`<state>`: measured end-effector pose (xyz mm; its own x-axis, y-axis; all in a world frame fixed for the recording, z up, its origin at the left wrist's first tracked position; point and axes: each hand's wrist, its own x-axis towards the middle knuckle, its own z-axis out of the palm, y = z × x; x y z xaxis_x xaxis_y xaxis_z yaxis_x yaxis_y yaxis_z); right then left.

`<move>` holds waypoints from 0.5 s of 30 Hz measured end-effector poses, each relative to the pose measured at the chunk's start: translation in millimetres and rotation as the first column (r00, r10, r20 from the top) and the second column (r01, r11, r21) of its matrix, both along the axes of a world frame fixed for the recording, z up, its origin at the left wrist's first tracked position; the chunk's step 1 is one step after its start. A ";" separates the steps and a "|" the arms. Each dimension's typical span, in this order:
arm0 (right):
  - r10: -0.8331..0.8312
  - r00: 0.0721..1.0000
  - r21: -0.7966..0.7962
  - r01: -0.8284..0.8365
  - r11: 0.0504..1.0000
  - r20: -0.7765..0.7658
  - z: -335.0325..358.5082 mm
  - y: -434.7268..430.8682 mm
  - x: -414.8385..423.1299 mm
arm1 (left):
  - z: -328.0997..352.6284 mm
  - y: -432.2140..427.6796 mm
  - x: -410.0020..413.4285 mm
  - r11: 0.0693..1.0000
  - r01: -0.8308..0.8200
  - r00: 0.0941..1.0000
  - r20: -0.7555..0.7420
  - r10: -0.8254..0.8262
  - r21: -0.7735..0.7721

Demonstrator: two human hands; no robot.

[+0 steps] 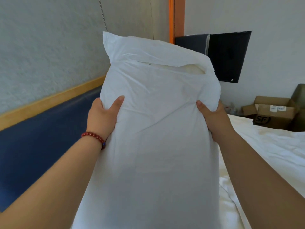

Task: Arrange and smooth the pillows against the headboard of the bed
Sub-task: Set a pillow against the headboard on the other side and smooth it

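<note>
A white pillow [156,129] stands on end in front of me, filling the middle of the view. Its case gapes near the top, showing cream filling. My left hand [103,115], with a red bead bracelet at the wrist, grips the pillow's left edge. Opposite it, my right hand [212,116] pinches the right edge, bunching the fabric. The blue padded headboard [41,146] with a wooden top rail runs along the left. White bed linen [272,151] lies to the right, below the pillow.
A textured white wall rises above the headboard. Behind the pillow stand an orange door frame [172,19] and a dark wall-mounted screen [229,57]. Open cardboard boxes [274,113] sit beyond the bed's far right edge.
</note>
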<state>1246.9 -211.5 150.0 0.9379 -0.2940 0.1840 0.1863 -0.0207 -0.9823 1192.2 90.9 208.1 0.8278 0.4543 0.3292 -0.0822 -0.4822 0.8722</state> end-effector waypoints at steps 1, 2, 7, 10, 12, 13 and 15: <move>0.013 1.000 0.019 -0.013 1.000 0.006 0.9 2.1 9.7 | 5.4 1.4 7.8 1.000 0.001 1.000 0.010 -0.001 0.005; 0.020 1.000 0.039 -0.020 0.999 0.006 0.9 4.6 18.3 | 9.4 3.1 16.0 1.000 0.004 1.000 0.013 -0.004 0.010; 0.113 0.990 0.150 -0.099 0.984 -0.090 -17.1 22.0 61.9 | 12.2 17.6 64.8 0.999 0.039 0.996 -0.077 -0.037 0.033; 0.188 0.967 0.189 -0.154 0.970 -0.174 -39.8 31.4 91.8 | 10.1 27.3 93.4 0.994 0.074 0.971 -0.223 -0.090 -0.080; 0.219 0.946 0.178 -0.179 0.968 -0.238 -58.7 40.0 113.5 | 1.5 34.2 108.2 0.977 0.138 0.948 -0.264 -0.178 -0.163; 0.233 0.933 0.175 -0.189 0.966 -0.275 -69.3 45.7 124.4 | -5.7 36.8 113.7 0.968 0.158 0.942 -0.265 -0.207 -0.193; 0.269 0.906 0.191 -0.215 0.958 -0.327 -88.6 58.9 143.2 | -25.2 40.2 126.1 0.957 0.165 0.943 -0.247 -0.224 -0.238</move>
<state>1390.1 -152.5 61.4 0.9801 -0.0486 -0.1923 -0.1845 0.1315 -0.9740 1318.3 131.1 183.0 0.9507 0.3101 -0.0031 0.0954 -0.2831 0.9543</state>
